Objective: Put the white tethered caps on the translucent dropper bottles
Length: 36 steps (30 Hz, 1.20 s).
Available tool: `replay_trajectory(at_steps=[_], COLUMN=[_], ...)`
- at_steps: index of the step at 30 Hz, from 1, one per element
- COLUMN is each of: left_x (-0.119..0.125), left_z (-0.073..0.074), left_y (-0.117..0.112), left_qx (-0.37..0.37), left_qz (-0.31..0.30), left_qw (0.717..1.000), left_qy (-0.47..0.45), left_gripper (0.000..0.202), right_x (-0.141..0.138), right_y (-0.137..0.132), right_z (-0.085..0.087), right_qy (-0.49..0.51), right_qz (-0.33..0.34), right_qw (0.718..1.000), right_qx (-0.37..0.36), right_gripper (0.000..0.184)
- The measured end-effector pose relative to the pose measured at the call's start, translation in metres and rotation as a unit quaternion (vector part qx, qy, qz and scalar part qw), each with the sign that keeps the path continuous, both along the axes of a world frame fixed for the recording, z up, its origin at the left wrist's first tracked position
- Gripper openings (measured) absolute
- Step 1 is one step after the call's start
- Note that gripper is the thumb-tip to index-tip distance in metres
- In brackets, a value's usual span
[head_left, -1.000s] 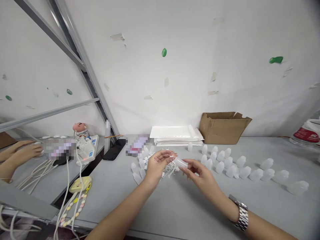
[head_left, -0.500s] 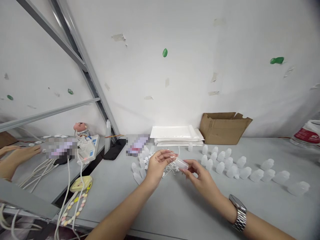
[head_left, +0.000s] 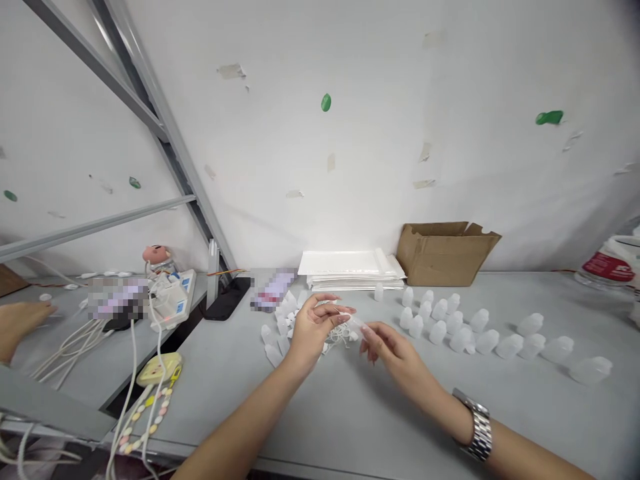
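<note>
Closes gap slightly since before, pinching vial tip with left hand, gripping its base with right hand above table. Seems mid-fitting; calls for steady alignment next.

bare forearms, a silver link watch on the right wrist.
</note>
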<state>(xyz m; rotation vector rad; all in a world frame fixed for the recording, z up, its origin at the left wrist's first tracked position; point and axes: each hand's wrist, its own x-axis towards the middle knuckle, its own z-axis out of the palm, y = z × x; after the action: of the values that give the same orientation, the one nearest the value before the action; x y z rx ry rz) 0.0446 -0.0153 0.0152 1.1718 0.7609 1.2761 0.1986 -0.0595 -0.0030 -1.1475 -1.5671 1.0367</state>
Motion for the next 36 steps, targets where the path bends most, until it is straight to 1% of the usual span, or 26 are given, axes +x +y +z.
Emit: replay_trajectory(at_steps=[2,4,6,8,10,12,14,15,17,20,21,23,26,28,31,33,36], left_x=[0.0,0.001,0.001,0.001,0.001,0.001,0.001,0.001,0.0,-0.001,-0.001,-0.001,0.001,0.001,-0.001,-0.003,-0.006], left_z=[-0.001,-0.002,-0.002,-0.003,-0.002,-0.001,0.0,0.0,0.001,0.003,0.003,0.004,0.004,0.004,0.003,0.002,0.001], left_y=[0.0,0.0,0.0,0.001,0.001,0.001,0.002,0.002,0.002,0.001,0.001,-0.002,-0.006,-0.008,-0.006,-0.003,0.001], left_qx=[-0.004,-0.003,0.001,0.005,0.009,0.007,-0.007,-0.015,-0.028,-0.022,-0.022,-0.04,-0.096,-0.133,-0.181,-0.2,-0.194], left_qz=[0.006,0.003,-0.004,-0.009,-0.015,-0.019,-0.02,-0.017,-0.007,-0.001,-0.007,-0.038,-0.109,-0.131,-0.12,-0.107,-0.092], left_qw=[1.0,1.0,1.0,1.0,1.0,1.0,1.0,0.999,0.999,0.999,0.999,0.998,0.988,0.981,0.976,0.974,0.976], left_qy=[-0.003,-0.006,-0.005,0.0,0.003,0.005,0.016,0.025,0.042,0.039,0.037,0.042,0.06,0.059,0.023,-0.008,-0.032], left_gripper=[0.033,0.035,0.035,0.034,0.032,0.032,0.033,0.033,0.034,0.033,0.032,0.032,0.036,0.035,0.029,0.027,0.022], right_x=[0.001,0.002,0.003,0.004,0.004,0.004,0.004,0.005,0.006,0.011,0.012,0.014,0.016,0.017,0.018,0.018,0.019], right_y=[-0.001,-0.001,0.001,0.004,0.006,0.008,0.009,0.01,0.011,0.014,0.014,0.015,0.015,0.015,0.015,0.015,0.013], right_z=[0.001,0.001,0.002,0.002,0.002,0.002,0.002,0.002,0.002,0.003,0.004,0.005,0.006,0.007,0.007,0.006,0.006], right_qy=[-0.036,-0.035,-0.007,0.033,0.077,0.117,0.139,0.141,0.132,0.114,0.112,0.109,0.101,0.089,0.067,0.05,0.019], right_qz=[-0.05,-0.063,-0.043,-0.005,0.042,0.082,0.086,0.075,0.032,-0.047,-0.069,-0.099,-0.118,-0.13,-0.148,-0.158,-0.169], right_qw=[0.997,0.996,0.999,0.999,0.993,0.981,0.973,0.974,0.983,0.991,0.991,0.989,0.987,0.986,0.984,0.983,0.981], right_qx=[0.048,0.053,0.017,-0.03,-0.082,-0.133,-0.16,-0.158,-0.124,-0.044,-0.021,0.013,0.046,0.062,0.076,0.084,0.098], right_gripper=[0.028,0.027,0.028,0.033,0.038,0.041,0.042,0.041,0.039,0.036,0.034,0.032,0.028,0.027,0.027,0.027,0.027])
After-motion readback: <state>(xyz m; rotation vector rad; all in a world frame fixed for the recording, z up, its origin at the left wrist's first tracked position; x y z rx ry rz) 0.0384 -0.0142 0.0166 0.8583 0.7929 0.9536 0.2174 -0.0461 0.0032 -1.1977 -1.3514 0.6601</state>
